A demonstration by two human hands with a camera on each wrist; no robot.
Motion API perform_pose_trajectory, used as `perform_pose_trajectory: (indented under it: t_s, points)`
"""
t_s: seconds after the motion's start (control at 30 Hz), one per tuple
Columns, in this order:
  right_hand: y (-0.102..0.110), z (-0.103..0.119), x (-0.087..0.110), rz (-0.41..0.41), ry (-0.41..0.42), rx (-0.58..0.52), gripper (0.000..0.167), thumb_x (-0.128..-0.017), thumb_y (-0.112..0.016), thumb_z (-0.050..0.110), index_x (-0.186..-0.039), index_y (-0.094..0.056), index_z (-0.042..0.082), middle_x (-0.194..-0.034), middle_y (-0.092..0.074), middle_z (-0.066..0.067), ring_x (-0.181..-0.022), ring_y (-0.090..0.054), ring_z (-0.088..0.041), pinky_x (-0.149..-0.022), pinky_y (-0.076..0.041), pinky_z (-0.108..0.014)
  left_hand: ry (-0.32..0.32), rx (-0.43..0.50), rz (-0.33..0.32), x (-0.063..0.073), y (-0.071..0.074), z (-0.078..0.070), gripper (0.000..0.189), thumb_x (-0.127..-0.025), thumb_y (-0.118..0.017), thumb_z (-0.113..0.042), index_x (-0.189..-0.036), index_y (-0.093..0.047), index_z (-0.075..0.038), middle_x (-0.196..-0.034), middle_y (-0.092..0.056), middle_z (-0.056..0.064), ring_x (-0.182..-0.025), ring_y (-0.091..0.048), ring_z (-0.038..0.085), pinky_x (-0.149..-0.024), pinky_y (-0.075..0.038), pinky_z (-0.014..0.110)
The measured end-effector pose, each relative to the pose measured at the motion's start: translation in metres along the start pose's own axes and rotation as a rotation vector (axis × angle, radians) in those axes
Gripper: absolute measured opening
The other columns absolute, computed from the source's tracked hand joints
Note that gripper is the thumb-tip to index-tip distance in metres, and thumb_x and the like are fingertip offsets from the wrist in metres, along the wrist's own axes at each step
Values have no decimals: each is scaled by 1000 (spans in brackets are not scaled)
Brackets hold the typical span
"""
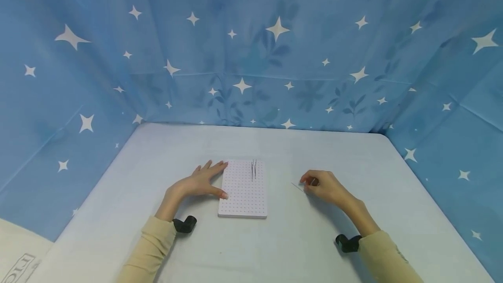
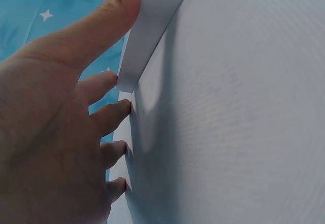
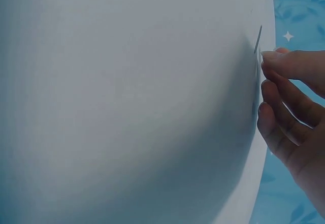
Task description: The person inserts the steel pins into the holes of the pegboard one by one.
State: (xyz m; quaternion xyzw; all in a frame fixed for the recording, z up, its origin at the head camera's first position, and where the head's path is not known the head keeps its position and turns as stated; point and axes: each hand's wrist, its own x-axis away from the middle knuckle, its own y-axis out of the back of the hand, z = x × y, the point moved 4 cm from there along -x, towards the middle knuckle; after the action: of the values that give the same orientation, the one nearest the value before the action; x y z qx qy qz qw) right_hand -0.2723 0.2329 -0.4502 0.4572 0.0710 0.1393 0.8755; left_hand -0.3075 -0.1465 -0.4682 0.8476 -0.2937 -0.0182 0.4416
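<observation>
A white board with a grid of small holes lies flat on the table. Several thin metal pins stand in its far right part. Spread fingers of my left hand rest along the board's left side, the index tip at the far corner and the thumb over the near left edge. In the left wrist view the thumb touches the board's side. Right of the board, my right hand is low over the table, thumb and fingers bent together beside a thin metal pin. Whether they pinch it I cannot tell.
The white table reaches back to a blue curtain with white stars, which also hangs along both sides. A black wrist camera sits on the left wrist, another on the right. Pale cloth with lettering lies at the near left.
</observation>
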Motion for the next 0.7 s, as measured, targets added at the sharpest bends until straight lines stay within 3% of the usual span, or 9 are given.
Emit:
perform_pose_trajectory:
  t_s: [0.37,0.7]
  points:
    - [-2,-5,5,20,6,7,16,-89,-72,-2,-101,-74,8,-84,-65,2,-76,-57,-13,-66,-49,-25,-26,7,4,1,-1,2,111,-79,-84,-51,-165,-25,-12,-171,-17,17,-157,0,49,-126,2,66]
    - [-5,0,3,33,19,-31,15,-87,-78,4,-101,-74,9,-84,-66,2,-74,-57,-11,-66,-48,-24,-14,10,2,1,0,1,110,-79,-85,-49,-165,-26,-14,-172,-18,13,-158,-1,46,-127,1,65]
